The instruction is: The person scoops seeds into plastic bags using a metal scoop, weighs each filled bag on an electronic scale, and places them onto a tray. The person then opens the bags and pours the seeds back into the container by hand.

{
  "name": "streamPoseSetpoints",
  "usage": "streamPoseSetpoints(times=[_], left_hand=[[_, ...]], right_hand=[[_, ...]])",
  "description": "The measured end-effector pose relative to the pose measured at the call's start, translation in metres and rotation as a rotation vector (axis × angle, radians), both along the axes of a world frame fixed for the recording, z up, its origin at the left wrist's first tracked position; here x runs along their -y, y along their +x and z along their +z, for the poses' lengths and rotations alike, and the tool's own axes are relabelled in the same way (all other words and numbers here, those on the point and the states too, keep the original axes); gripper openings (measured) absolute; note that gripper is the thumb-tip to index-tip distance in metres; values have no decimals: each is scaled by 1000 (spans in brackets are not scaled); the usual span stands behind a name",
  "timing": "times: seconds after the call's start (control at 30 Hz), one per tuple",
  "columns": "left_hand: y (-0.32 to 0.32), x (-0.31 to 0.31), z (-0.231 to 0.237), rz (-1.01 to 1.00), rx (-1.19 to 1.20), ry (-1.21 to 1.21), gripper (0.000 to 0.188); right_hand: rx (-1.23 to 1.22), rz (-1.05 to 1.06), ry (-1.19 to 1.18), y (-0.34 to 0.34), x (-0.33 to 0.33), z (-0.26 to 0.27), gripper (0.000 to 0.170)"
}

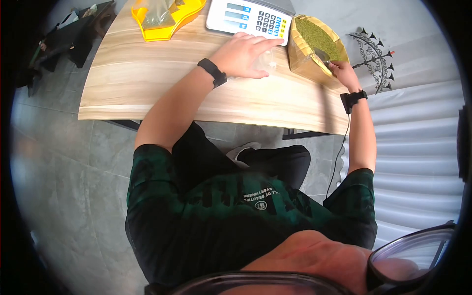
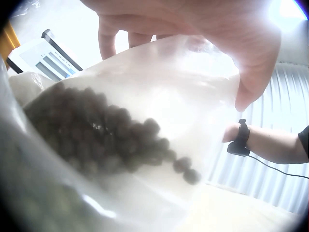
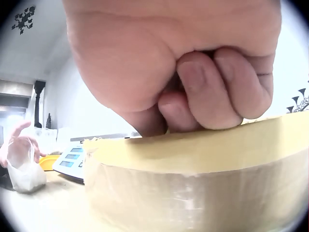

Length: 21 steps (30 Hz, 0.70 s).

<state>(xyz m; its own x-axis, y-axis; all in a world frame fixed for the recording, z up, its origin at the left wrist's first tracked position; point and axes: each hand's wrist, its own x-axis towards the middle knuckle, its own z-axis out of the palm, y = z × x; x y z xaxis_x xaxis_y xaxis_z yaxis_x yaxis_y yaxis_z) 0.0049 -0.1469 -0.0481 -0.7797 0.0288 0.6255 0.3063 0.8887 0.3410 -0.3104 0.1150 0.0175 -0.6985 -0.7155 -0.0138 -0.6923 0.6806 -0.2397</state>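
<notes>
My left hand (image 1: 242, 55) spreads over the mouth of a clear plastic bag (image 1: 266, 61), fingers on one side and thumb on the other. Small round beans (image 2: 96, 128) show through the bag's wall in the left wrist view. Over on the right, my right hand (image 1: 345, 74) grips the handle of a metal scoop (image 1: 321, 55); its fingers are curled tightly in the right wrist view. The scoop dips into small green beans (image 1: 318, 37) filling a brown paper bag (image 1: 314, 70). That view hides the scoop behind the bag's rim.
A white digital scale (image 1: 248, 18) stands behind my left hand, beside the paper bag. At the back left, a yellow tray (image 1: 162, 34) carries another clear bag (image 1: 158, 14). The wooden table's (image 1: 162, 105) front edge lies close to my body. A cable hangs from my right wristband (image 1: 353, 101).
</notes>
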Motion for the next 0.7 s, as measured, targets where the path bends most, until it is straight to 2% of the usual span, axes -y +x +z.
streamPoseSetpoints(times=[0.13, 0.23, 0.3, 0.37, 0.7], left_hand=[[3, 0, 4, 13, 25, 17, 85], [3, 1, 4, 12, 44, 22, 85], [4, 1, 6, 15, 48, 22, 85], [4, 1, 5, 12, 58, 28, 85], [-2, 1, -1, 2, -57, -13, 85]], right_hand=[[-7, -5, 21, 12, 8, 6, 35], [-79, 39, 24, 9, -5, 8, 35], [-35, 50, -8, 19, -18, 13, 34], [77, -38, -163, 23, -31, 8, 33], [-69, -88, -667, 4, -51, -36, 36]])
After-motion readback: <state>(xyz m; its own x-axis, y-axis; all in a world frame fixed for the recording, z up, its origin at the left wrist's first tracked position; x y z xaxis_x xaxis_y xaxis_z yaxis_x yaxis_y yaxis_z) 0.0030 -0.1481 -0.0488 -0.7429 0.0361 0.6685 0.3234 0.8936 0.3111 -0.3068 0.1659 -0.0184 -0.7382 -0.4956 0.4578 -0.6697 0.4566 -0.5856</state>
